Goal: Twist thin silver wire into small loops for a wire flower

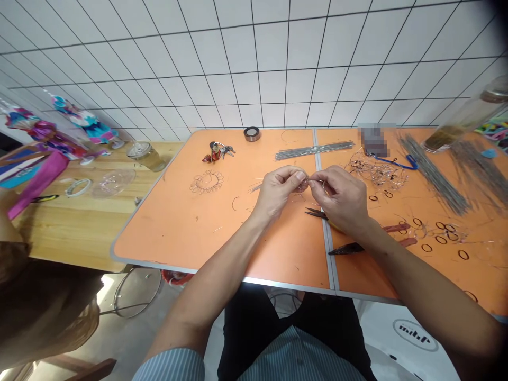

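My left hand (280,190) and my right hand (340,198) meet over the middle of the orange table (178,233). Both are closed in a pinch on a small piece of thin wire (308,182) held between their fingertips. Fine wire ends stick out to the left of my left hand. Under my right hand lie pliers (317,213) and a second pair with red handles (371,241), partly hidden by my forearm.
A wire flower ring (206,181), keys (217,151) and a tape roll (251,133) lie at the back left. Straight wire bundles (313,150) (432,174), a wire tangle (377,172) and several small dark rings (440,238) are to the right. A wooden table (71,222) with a jar (146,155) stands left.
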Available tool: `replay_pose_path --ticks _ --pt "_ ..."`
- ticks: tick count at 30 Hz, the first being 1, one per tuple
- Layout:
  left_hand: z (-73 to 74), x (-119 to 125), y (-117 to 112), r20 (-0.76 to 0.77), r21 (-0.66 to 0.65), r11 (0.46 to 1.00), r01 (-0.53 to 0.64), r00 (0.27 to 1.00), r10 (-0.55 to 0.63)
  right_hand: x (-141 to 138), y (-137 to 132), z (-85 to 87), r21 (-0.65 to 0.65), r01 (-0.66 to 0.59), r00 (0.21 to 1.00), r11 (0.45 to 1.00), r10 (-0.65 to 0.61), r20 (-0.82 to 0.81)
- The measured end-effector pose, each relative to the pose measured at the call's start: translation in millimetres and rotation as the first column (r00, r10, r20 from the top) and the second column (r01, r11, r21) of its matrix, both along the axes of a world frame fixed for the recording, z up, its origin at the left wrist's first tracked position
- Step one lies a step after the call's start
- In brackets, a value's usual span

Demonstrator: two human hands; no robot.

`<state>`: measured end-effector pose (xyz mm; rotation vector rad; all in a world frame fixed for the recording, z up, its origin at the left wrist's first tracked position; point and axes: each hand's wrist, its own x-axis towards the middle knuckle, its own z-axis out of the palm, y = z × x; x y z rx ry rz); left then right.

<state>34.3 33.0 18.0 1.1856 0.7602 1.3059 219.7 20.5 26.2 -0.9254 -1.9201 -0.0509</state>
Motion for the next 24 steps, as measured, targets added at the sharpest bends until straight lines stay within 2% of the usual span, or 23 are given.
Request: replay_pose_path --ticks 3,15,21,24 --pt "1.0 1.6 -1.4 0.019 0.002 1.000 0.000 1.000 0.000 -0.8 -1.2 0.6 0.022 -0.017 1.000 1.000 0.017 -0.019" --pt "1.6 4.0 -4.6 0.037 0.048 0.999 -0.022 0.999 0.020 -1.5 -3.1 4.3 -0.050 0.003 0.998 0.999 -0.006 -0.069" --pt "-1.7 6.5 -4.9 0.070 0.041 0.999 -0.032 0.997 0.029 -0.8 1.0 -1.1 0.088 -0.014 0.998 0.996 0.019 -0.053" --pt "-2.9 8.3 -6.1 0.077 0.049 0.998 -0.040 0.996 0.037 -1.1 0.9 -1.8 0.102 -0.011 0.998 0.995 0.016 -0.052"
